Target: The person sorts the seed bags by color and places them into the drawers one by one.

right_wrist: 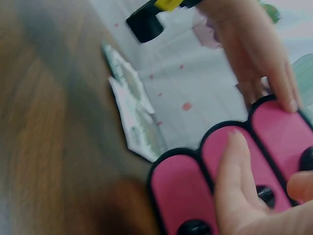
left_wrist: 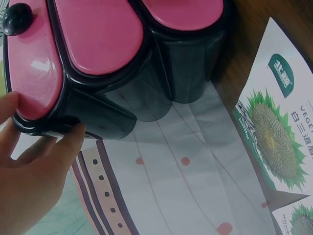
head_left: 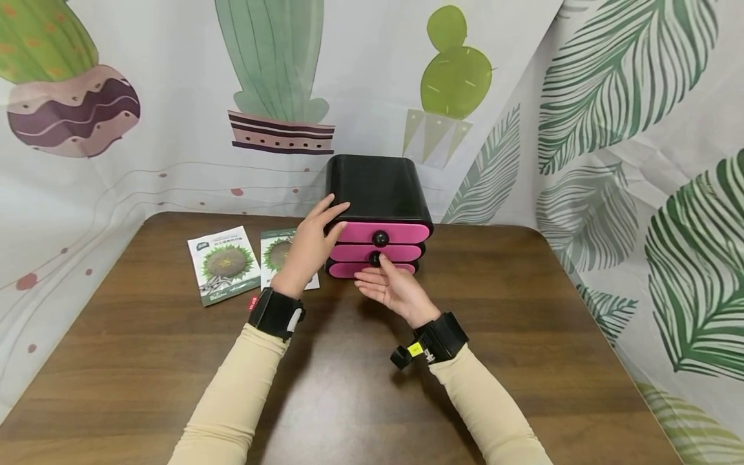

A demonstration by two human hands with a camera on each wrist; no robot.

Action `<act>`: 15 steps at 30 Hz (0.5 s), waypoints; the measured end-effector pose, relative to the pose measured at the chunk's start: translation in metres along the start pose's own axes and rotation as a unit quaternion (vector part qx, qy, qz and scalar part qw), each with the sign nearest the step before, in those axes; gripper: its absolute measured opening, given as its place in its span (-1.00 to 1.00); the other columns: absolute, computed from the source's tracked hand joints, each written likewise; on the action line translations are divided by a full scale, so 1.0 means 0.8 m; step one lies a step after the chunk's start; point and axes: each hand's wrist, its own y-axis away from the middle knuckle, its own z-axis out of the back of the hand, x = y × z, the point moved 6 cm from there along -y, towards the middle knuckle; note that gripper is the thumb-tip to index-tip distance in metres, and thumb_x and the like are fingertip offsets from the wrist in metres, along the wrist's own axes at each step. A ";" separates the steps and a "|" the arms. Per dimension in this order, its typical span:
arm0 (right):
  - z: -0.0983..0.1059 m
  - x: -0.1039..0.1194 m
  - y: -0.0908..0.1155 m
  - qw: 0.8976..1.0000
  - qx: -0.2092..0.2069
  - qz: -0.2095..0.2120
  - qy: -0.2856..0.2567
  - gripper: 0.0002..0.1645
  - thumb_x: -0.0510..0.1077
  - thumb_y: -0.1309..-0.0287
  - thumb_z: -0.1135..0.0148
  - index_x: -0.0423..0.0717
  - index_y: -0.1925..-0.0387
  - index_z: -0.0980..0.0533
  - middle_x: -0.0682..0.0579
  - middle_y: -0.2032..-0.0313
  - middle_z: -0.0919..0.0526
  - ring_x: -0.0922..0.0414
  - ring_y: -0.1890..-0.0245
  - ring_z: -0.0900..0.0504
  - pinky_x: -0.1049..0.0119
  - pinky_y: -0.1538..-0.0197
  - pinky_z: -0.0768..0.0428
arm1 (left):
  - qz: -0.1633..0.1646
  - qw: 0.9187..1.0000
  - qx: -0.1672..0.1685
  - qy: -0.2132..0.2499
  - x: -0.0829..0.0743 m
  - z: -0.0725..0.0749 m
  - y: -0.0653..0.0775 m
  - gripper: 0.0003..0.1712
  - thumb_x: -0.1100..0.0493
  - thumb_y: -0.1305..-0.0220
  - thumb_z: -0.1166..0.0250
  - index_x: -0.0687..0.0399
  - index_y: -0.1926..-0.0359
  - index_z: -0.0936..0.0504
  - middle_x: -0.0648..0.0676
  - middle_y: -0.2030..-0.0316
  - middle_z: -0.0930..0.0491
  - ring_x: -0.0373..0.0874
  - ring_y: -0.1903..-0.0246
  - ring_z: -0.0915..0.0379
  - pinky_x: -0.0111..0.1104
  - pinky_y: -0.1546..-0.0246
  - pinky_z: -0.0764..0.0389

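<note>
A left hand (head_left: 308, 248) clasps the upper left corner of a black cabinet (head_left: 374, 184), to keep it from sliding, I'd guess, while the right hand (head_left: 401, 295) pinches the knob (head_left: 374, 258) of the pink middle drawer (head_left: 347, 252), a hold suited to a straight pull. The cabinet stands toward the back of the wooden table (head_left: 511, 310), its front turned to the hands for easy reach. Two packets (head_left: 228, 263) lie face up to its left, beside the drawers rather than before them.

head: bottom drawer knob (right_wrist: 194, 228) hidden | right wrist: packets (right_wrist: 138, 122) blurred
</note>
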 end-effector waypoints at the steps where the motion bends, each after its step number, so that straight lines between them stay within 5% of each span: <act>1: -0.005 0.003 0.003 1.000 0.017 -0.002 0.002 -0.35 0.05 -0.46 0.22 -0.49 -0.19 -0.28 -0.03 0.32 -0.71 0.14 0.25 -0.71 0.35 0.17 -0.67 | 0.000 1.000 0.000 0.001 -0.001 0.001 0.000 -0.54 0.07 -0.40 -0.10 -0.07 -0.30 -0.42 0.10 -0.43 -0.15 0.06 -0.39 -0.13 -0.05 -0.30 -0.32; 7: -0.025 0.030 0.014 0.997 0.047 0.047 -0.035 -0.30 0.07 -0.46 0.20 -0.46 -0.30 -0.16 0.00 0.24 -0.72 0.14 0.17 -0.71 0.38 0.08 -0.65 | 0.007 1.000 0.000 0.001 -0.002 0.005 -0.006 -0.56 0.01 -0.43 -0.05 -0.08 -0.28 -0.45 0.10 -0.42 -0.17 0.05 -0.39 -0.13 -0.05 -0.33 -0.28; 15: -0.027 0.038 0.008 0.995 0.027 0.050 -0.088 -0.48 0.08 -0.44 0.16 -0.33 -0.05 -0.32 -0.03 0.23 -0.71 0.15 0.16 -0.70 0.39 0.08 -0.64 | 0.019 0.999 0.028 -0.001 -0.001 0.006 -0.007 -0.55 0.02 -0.42 -0.07 -0.06 -0.27 -0.46 0.11 -0.41 -0.18 0.06 -0.40 -0.10 -0.04 -0.34 -0.25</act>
